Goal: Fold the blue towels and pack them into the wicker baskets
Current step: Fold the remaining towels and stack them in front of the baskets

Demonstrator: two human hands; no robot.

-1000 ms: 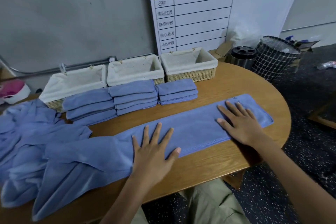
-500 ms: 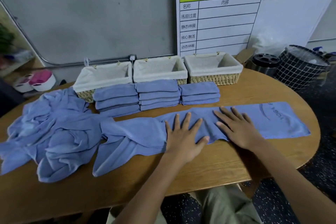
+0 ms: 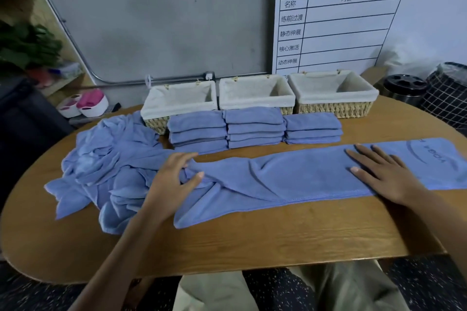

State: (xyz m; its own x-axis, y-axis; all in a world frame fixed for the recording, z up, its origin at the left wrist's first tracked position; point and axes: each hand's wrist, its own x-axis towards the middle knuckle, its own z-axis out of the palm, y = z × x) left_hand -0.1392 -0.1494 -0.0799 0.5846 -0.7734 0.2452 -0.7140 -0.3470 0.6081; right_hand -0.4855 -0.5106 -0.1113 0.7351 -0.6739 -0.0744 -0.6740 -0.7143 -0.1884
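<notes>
A long blue towel [image 3: 290, 174] lies folded lengthwise across the wooden table [image 3: 252, 235], its left end still rumpled. My left hand [image 3: 174, 179] rests on that rumpled end, fingers spread and slightly bent over the creases. My right hand [image 3: 384, 174] presses flat on the smooth right part, near a printed logo. A heap of unfolded blue towels [image 3: 108, 159] lies at the left. Three stacks of folded towels [image 3: 197, 131] [image 3: 255, 126] [image 3: 313, 127] stand before three empty, cloth-lined wicker baskets [image 3: 161, 112] [image 3: 252, 105] [image 3: 333, 108].
A white schedule board [image 3: 353, 20] leans on the wall behind the baskets. A black canister [image 3: 404, 86] and a wire bin [image 3: 447, 93] stand at the back right. Pink and white tubs [image 3: 86, 106] sit off the table's left. Bare wood runs along the front edge.
My left hand has slid left along the towel to its rumpled end. My right hand has moved toward the right end. The view has swung left.
</notes>
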